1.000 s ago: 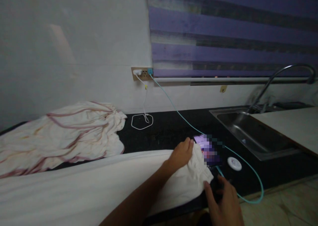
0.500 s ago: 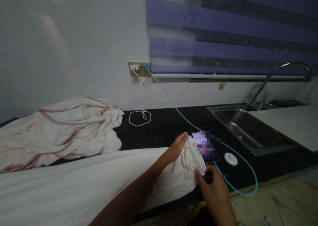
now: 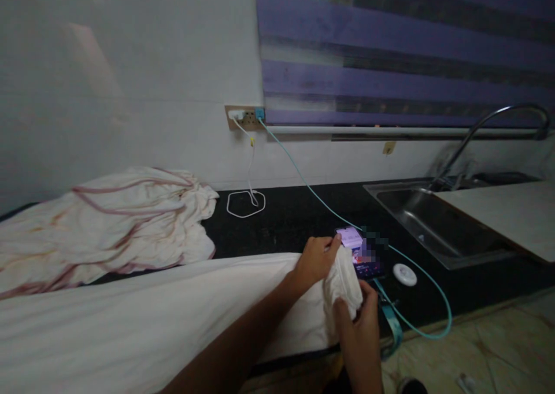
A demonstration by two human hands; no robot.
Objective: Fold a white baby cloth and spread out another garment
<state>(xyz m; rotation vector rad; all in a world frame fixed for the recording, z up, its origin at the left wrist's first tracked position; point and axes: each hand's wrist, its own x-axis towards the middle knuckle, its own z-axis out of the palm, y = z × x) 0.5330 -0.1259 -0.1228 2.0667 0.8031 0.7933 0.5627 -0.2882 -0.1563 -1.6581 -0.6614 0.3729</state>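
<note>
A long white cloth [image 3: 182, 301] lies spread along the front of the black counter, its right end gathered into a thick folded edge. My left hand [image 3: 316, 261] is closed on the upper corner of that end, with thumb and fingers pinching the fabric. At the lower corner of the same end, my right hand [image 3: 358, 319] grips the fold between thumb and fingers. Just beyond the fold lies a phone [image 3: 366, 267] with a lit screen, partly covered by the cloth and blurred in places. A round white object [image 3: 404, 275] rests to the right of the phone.
A crumpled white cloth with reddish trim [image 3: 139, 220] lies on the counter at left. A teal cable [image 3: 312, 192] runs from the wall socket [image 3: 245, 118] toward the phone. A white cable [image 3: 245, 214] is looped behind. At right are a sink [image 3: 433, 220] and a board [image 3: 511, 209].
Both hands have shifted their grip on the cloth's right end, which is now bunched more tightly. My right hand has moved slightly left, uncovering a teal strap by the counter edge.
</note>
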